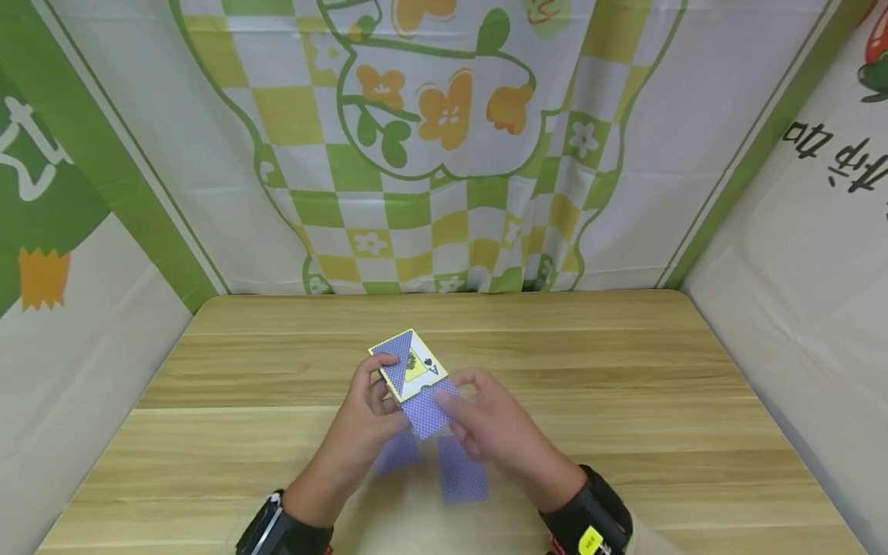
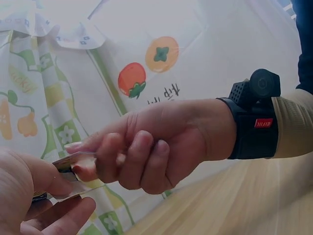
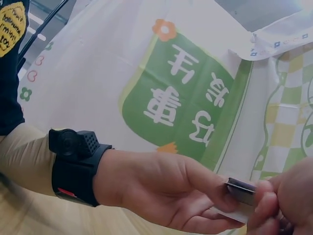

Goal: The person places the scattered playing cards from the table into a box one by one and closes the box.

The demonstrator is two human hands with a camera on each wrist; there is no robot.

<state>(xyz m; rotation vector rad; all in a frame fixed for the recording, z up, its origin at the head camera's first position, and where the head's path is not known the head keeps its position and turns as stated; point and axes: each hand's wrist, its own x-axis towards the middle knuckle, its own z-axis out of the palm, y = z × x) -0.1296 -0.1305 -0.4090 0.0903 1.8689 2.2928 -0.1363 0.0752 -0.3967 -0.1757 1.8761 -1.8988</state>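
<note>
My left hand (image 1: pixel 364 412) grips a playing-card box (image 1: pixel 416 362), patterned in blue with a yellow border and an ace on its face. A stack of blue-backed playing cards (image 1: pixel 425 414) sticks out of the box's near end. My right hand (image 1: pixel 496 420) pinches that stack, thumb on top. Both hands meet closely around the box in the wrist views, where fingers hide much of it. On the table under the hands lie two more blue-backed portions, one left (image 1: pixel 398 455) and one right (image 1: pixel 463 472), the left one partly covered by my left hand.
The wooden table (image 1: pixel 610 370) spreads out on all sides of the hands. A printed cloth (image 1: pixel 444 216) hangs behind its far edge, and more cloth panels (image 1: pixel 798 270) flank it left and right. Each wrist wears a black band (image 1: pixel 590 512).
</note>
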